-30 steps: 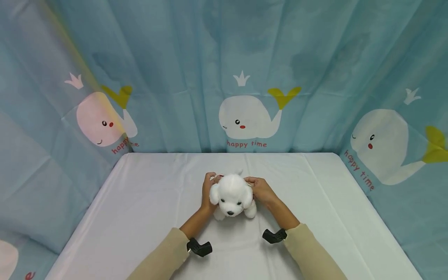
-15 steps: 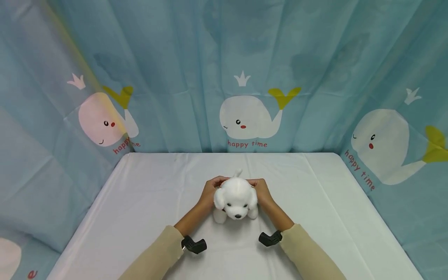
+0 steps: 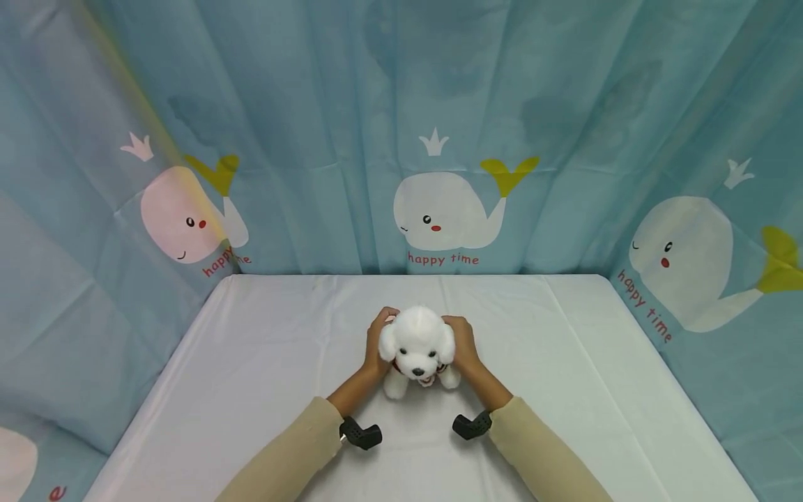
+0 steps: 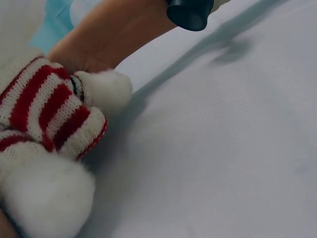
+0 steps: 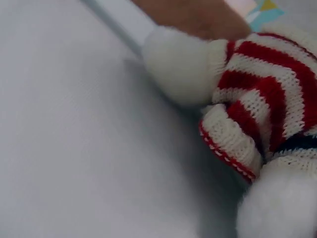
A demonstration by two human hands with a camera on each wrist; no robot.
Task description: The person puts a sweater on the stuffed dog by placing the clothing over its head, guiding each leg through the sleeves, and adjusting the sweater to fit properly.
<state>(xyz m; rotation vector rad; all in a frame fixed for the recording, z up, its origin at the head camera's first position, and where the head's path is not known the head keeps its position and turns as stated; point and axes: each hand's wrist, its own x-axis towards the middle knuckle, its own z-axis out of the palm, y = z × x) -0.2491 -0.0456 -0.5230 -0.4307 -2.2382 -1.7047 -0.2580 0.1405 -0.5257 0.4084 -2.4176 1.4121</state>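
A white plush dog (image 3: 417,345) stands on the white-covered table, facing me, with its head raised. It wears a red-and-white striped knitted sweater (image 4: 47,101), whose flap hangs loose between the front paws; in the right wrist view the same sweater (image 5: 277,82) shows. My left hand (image 3: 375,348) holds the dog's side at the left, fingers bent behind its ear. On the opposite side, my right hand (image 3: 463,343) grips its body, the fingertips hidden behind the head. One furry front paw (image 4: 47,196) is close up in the left wrist view.
White cloth covers the table (image 3: 282,335). A blue curtain (image 3: 351,139) with printed whales hangs behind it and along both sides. Black wrist cameras are strapped to both wrists, the left camera (image 3: 362,435) and right camera (image 3: 472,425) jutting inward.
The dog's head dipped with its tail showing half a second ago; now it has tilted up, hiding the tail and baring some sweater under the chin. My wrists have come closer together.
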